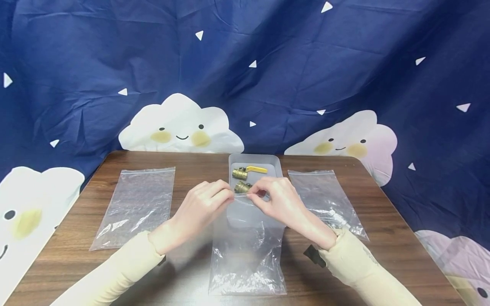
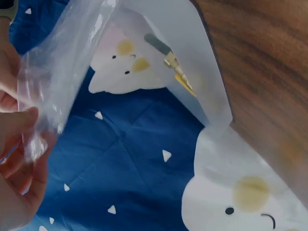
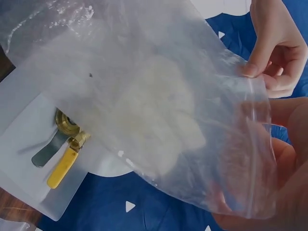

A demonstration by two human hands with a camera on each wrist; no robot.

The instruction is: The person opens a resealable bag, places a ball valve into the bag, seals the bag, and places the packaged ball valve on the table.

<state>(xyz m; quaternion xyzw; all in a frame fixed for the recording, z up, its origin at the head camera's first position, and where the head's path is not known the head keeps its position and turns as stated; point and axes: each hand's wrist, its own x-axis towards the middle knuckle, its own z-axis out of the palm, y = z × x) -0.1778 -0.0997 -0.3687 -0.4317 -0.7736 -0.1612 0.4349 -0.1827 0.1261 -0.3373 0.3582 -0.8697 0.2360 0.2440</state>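
Between my two hands hangs a clear zip bag point(image 1: 246, 265), its top edge raised over a pale plastic tray point(image 1: 278, 163). My left hand point(image 1: 199, 210) pinches one end of that edge between thumb and fingers. Opposite it, my right hand point(image 1: 281, 202) pinches the other end. In the right wrist view the zip strip point(image 3: 252, 144) runs between the hands, and the bag looks flat. Inside the tray lie two brass ball valves. The farther valve point(image 1: 239, 174) has a yellow lever; the nearer valve point(image 1: 241, 187) is partly hidden behind my right hand.
A second clear zip bag point(image 1: 139, 204) lies flat on the brown wooden table point(image 1: 191, 263) to the left. Another clear bag point(image 1: 325, 195) lies to the right, partly under my right forearm. A blue curtain point(image 1: 245, 63) with clouds hangs behind the table.
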